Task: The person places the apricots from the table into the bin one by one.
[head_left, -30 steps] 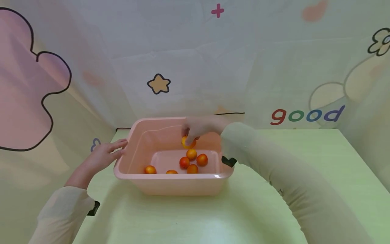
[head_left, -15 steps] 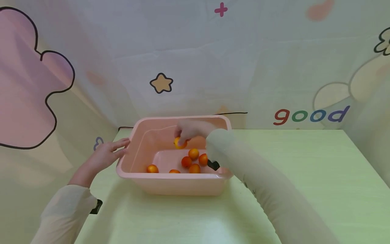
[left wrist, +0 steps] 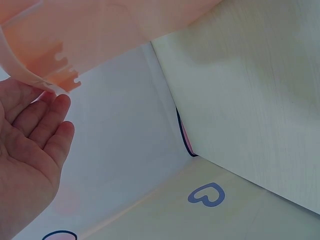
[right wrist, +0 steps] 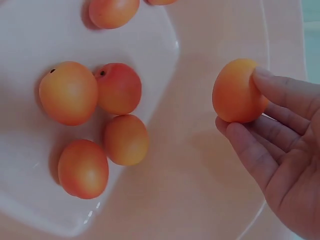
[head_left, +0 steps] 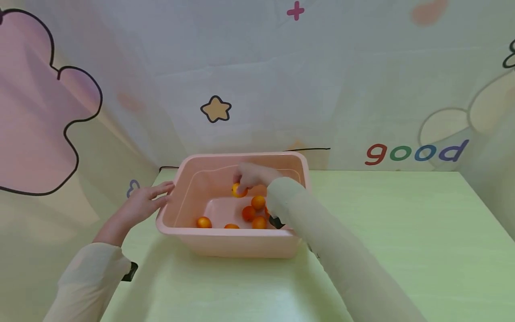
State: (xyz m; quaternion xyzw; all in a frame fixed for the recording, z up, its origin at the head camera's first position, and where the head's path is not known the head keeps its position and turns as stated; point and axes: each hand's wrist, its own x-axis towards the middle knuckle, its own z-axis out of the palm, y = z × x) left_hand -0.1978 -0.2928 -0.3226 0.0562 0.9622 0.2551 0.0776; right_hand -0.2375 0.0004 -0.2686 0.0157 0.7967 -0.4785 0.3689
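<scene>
A pink plastic basin (head_left: 241,243) stands on the table with several apricots lying in it, among them one (head_left: 204,222) at the left and a cluster (right wrist: 70,93) at the right. My right hand (head_left: 253,175) reaches inside the basin. Thumb and fingertips pinch one apricot (right wrist: 240,91), which is held near the basin's sloping wall, above the floor in the right wrist view. At the basin's left end, my left hand (head_left: 141,203) touches the rim with relaxed fingers (left wrist: 52,117). The right sleeve hides part of the cluster in the head view.
The pale green table (head_left: 382,214) extends to the right and in front of the basin. A printed cloth backdrop (head_left: 273,89) rises behind it and at both sides. Each sleeve has a dark piece at the cuff.
My right hand has moved left within the basin, carrying the pinched apricot. My left hand stays at the rim. The head view has shifted slightly.
</scene>
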